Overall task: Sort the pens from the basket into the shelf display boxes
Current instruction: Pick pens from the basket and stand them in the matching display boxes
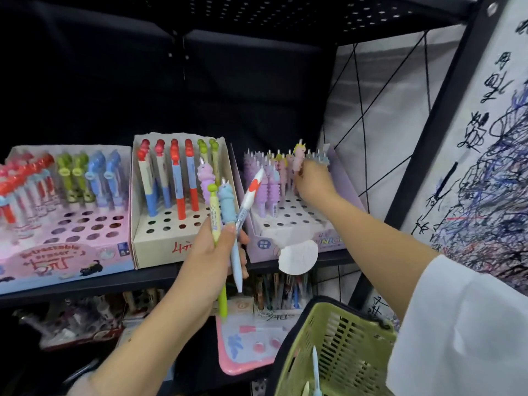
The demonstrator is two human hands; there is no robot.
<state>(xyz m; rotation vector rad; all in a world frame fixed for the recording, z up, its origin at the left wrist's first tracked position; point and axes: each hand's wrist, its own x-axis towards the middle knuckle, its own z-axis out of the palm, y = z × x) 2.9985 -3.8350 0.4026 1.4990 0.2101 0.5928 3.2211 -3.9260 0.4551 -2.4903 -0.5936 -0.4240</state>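
Note:
My left hand (213, 252) grips a bunch of pens (225, 212) upright in front of the shelf: a green one, a blue unicorn one, a lilac unicorn one and a white one with a red cap. My right hand (313, 181) reaches into the purple display box (303, 224) at the right and pinches a pink unicorn pen (298, 157) among the lilac pens standing there. The green basket (337, 347) hangs at the lower right under my right arm, with pale pens (314, 370) inside.
A cream display box (160, 230) with red, blue and green pens stands in the middle of the shelf. A pink display box (65, 252) sits left. A scribbled test paper (485, 167) covers the right frame. More stationery fills the lower shelf (85, 318).

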